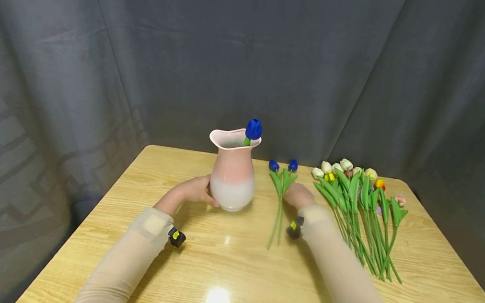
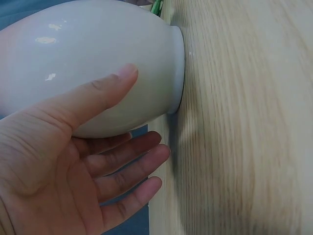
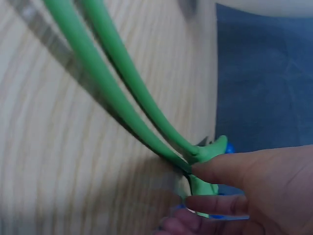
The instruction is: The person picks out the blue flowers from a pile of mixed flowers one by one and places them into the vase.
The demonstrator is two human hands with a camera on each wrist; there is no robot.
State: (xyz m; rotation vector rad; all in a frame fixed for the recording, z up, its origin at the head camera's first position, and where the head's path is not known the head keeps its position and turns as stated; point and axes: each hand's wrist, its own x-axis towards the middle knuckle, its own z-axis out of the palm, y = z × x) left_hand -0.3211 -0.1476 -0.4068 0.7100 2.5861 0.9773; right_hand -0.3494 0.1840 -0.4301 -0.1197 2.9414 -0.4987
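Note:
A pink-to-white vase [image 1: 232, 179] with a wavy rim stands upright, and one blue tulip [image 1: 253, 130] sticks up from its mouth. My left hand [image 1: 198, 189] rests against the vase's left side. In the left wrist view the thumb lies along the white lower body, while the other fingers [image 2: 132, 169] extend loosely beside it. Two blue tulips [image 1: 282, 186] lie side by side on the table, right of the vase. My right hand [image 1: 299, 196] is at the leaves of the right-hand one; its thumb [image 3: 215, 169] touches the green, with a gap to the index finger.
A bunch of artificial tulips [image 1: 362, 215] with white, yellow, orange and pink heads lies on the table's right side. The wooden table [image 1: 224, 256] ends at a grey curtain [image 1: 250, 65] behind it. A wrist camera [image 1: 177, 236] sits on the left sleeve.

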